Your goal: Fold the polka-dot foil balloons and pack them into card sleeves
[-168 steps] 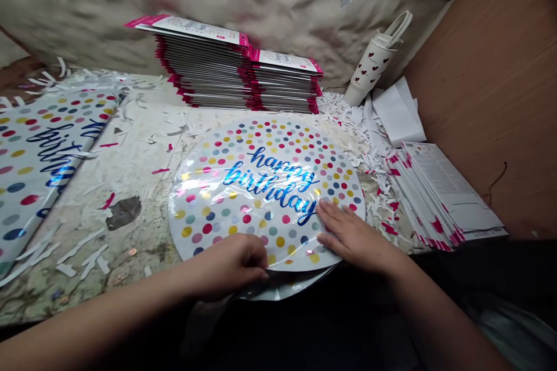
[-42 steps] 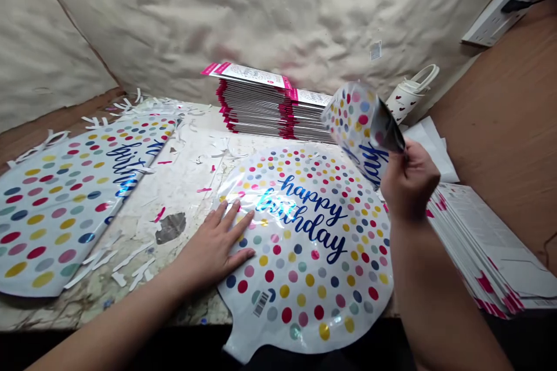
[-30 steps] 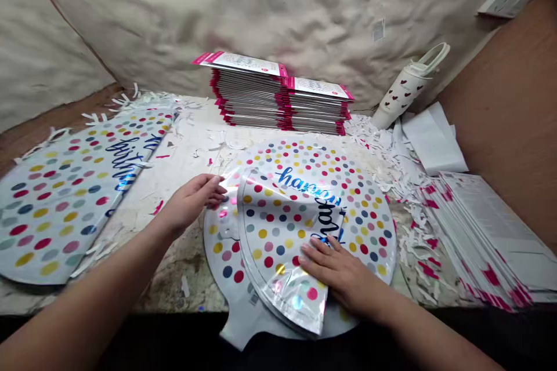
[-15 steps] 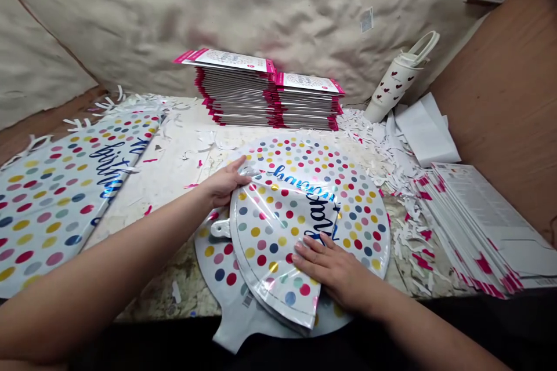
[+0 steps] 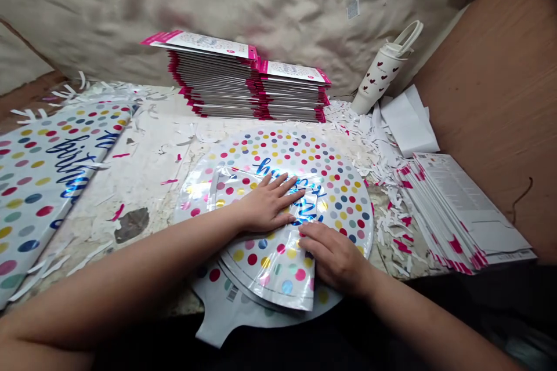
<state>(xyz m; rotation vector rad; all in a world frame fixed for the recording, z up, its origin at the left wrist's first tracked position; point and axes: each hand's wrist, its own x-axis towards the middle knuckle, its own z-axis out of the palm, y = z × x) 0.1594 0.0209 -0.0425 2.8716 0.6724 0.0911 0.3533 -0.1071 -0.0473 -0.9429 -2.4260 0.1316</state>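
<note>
A polka-dot foil balloon, partly folded over [image 5: 243, 269], lies on a flat round foil balloon [image 5: 343, 185] with the same dots. Blue script lettering shows on the folded one, partly under my hands. My left hand [image 5: 265, 206] presses flat on its middle with fingers spread. At its right edge rests my right hand [image 5: 337, 258], palm down, fingers slightly bent and lying on the foil. The round balloon's neck [image 5: 213, 322] hangs over the front edge of the table.
Further dotted foil balloons [image 5: 35, 185] lie at left. Two stacks of pink-edged packets [image 5: 217, 84] stand at the back, with a white tumbler [image 5: 378, 78] beside them. Flat printed cards [image 5: 474, 214] lie at right. Paper shreds [image 5: 391, 232] litter the table.
My left hand has moved from the fold's upper left corner to its middle and now lies flat. The folded part's left tab is no longer visible. The camera view has shifted slightly.
</note>
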